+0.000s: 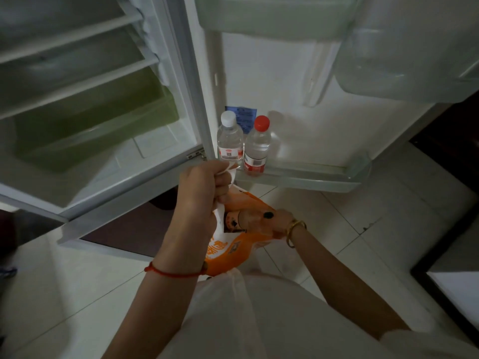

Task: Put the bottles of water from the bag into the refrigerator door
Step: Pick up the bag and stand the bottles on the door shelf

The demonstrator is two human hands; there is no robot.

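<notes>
Two water bottles stand side by side at the left end of the bottom door shelf (324, 177): one with a white cap (229, 137) and one with a red cap (258, 146). Below them hangs an orange and white plastic bag (228, 252). My left hand (204, 185) is shut on the bag's white handles and holds it up. My right hand (269, 221) reaches into the bag's mouth, closed around a bottle (234, 220) with a dark label that lies partly hidden inside.
The refrigerator body (85, 120) stands open at left, with glass shelves and a green drawer. Upper door bins (280, 19) hang above the bottles. To the right of the bottles the bottom shelf is bare. A dark cabinet (445, 255) stands at right on the white tile floor.
</notes>
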